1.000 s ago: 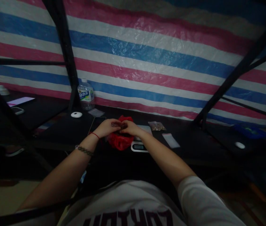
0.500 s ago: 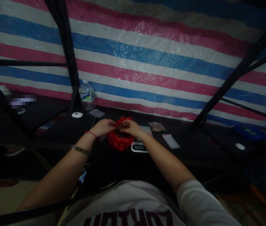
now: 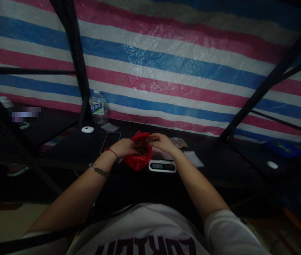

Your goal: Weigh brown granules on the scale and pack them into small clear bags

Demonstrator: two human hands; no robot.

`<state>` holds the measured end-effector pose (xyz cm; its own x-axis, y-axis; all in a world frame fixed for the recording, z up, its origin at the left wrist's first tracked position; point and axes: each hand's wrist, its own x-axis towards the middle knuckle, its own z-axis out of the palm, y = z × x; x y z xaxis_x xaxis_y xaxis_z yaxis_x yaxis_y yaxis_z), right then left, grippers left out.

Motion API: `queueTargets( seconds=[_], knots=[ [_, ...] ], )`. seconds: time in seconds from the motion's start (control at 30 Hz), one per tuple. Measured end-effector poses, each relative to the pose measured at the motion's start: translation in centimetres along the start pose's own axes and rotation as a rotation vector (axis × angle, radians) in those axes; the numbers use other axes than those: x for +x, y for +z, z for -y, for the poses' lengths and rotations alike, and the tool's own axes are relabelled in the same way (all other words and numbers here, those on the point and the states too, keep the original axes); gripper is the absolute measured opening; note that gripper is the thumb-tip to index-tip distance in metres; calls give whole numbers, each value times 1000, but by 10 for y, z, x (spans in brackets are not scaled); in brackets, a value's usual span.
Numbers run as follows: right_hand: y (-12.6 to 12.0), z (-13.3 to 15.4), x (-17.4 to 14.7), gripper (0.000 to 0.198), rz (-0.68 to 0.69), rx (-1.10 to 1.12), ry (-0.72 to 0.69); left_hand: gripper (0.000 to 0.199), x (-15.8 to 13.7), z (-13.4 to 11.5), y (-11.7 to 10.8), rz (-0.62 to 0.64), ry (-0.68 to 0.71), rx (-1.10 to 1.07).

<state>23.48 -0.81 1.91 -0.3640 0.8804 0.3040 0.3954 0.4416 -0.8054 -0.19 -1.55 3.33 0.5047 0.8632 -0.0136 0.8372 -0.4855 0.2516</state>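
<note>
A red plastic bag [image 3: 136,163] stands with its mouth spread, showing small dark brown dried pieces [image 3: 140,147] inside. My left hand [image 3: 125,147] grips the bag's left rim, its fingertips partly hidden at the mouth. Across from it, my right hand [image 3: 163,142] has curled fingers closed at the right rim, above a white digital scale [image 3: 162,166]. The scale's display is too small to read, and my right hand and forearm cover part of its plate.
Behind my right hand lies a clear bag of brown bits [image 3: 181,142], with a flat pale packet [image 3: 195,159] nearer. On the left are a phone [image 3: 110,140], a white oval object [image 3: 88,130] and a plastic bottle [image 3: 98,108]. Dark frame bars [image 3: 79,71] stand before the striped sheet [image 3: 166,71].
My hands have moved apart and the bag's mouth is wider, showing more of the brown pieces. My right hand has shifted right over the scale. More of the phone shows.
</note>
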Motion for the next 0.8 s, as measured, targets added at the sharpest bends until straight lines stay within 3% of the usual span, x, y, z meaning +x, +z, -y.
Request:
queueTargets(
  seconds=[0.13, 0.27, 0.47, 0.8],
  knots=[
    [-29, -17, -25, 35, -145, -268, 140, 34, 7, -3, 8, 20, 43, 43],
    [-37, -30, -42, 32, -144, -471, 204, 36, 11, -12, 9, 51, 92, 81],
    [-39, -35, -51, 64, -215, -398, 148, 31, 17, -23, 6, 153, 102, 100],
    [-63, -36, -72, 42, -368, -382, 176, 35, 36, -20, 0, 360, 240, 91]
  ],
)
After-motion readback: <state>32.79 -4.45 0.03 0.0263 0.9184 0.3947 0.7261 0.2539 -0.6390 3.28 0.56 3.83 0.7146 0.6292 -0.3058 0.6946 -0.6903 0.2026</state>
